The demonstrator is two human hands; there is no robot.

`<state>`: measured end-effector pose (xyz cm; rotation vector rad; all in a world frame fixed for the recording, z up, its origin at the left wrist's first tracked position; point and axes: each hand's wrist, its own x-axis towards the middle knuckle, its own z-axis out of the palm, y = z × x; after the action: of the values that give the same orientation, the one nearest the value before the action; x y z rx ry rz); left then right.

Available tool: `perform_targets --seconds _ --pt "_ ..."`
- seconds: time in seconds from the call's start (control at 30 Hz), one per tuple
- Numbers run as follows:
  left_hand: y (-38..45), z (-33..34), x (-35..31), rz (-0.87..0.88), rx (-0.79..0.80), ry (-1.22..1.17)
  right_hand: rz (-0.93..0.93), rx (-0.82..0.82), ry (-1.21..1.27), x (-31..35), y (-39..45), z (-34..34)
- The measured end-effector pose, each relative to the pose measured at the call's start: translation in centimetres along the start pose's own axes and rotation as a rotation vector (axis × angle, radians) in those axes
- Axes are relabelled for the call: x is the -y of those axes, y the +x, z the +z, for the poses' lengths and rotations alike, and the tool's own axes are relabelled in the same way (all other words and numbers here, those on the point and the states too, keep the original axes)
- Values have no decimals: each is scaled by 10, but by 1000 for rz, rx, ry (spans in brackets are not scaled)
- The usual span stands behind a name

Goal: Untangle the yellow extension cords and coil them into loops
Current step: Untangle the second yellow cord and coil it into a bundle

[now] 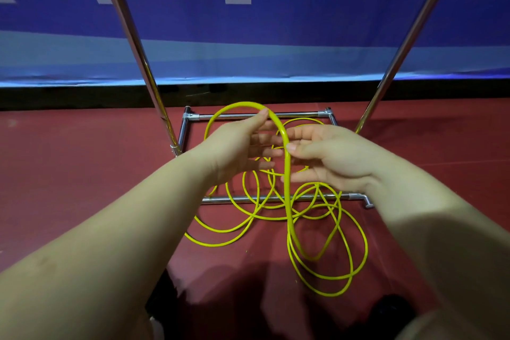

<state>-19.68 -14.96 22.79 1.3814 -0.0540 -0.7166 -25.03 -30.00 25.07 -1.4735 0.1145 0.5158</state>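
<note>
Overhead, both hands' fingers pinch one yellow cord (287, 174) loop: left hand (242, 143), right hand (328, 157).

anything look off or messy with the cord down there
Yes. The yellow cord lies in loose, overlapping loops on the red floor, crossing itself and draped over the chrome frame, not yet coiled. One strand arches up between the left hand and right hand. No damage is visible.
</note>
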Motion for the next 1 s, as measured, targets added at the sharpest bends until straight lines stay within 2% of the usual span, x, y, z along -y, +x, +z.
perform_targets --seconds 0.1,0.2,0.3,0.4,0.47,0.57,0.67,0.73,0.8,0.9,1.0 --pt "-3 8 6 -63 66 78 -18 -42 267 6 2 -6" --pt "-7 16 14 -102 161 165 -39 -260 520 8 8 -16" --pt "-9 18 19 -68 208 238 -41 -447 645 8 12 -25" --pt "-8 18 16 6 204 260 -82 -502 676 9 12 -28" --pt "-8 18 13 47 172 236 -112 -493 599 8 12 -25" --pt "-5 14 7 124 40 118 -77 -422 225 -1 12 -18" --pt "-2 8 0 178 -64 3 20 -222 -172 -12 9 -10" --pt "-1 3 -5 194 -101 -63 36 -91 -335 -17 6 -4" --pt "-2 0 -8 199 -119 -105 -2 -39 -386 -19 6 -2" --pt "-1 -1 -10 207 -112 -164 -49 -54 -390 -16 4 -2" --pt "3 -2 -8 199 -96 -182 -97 -128 -233 -9 2 -3"
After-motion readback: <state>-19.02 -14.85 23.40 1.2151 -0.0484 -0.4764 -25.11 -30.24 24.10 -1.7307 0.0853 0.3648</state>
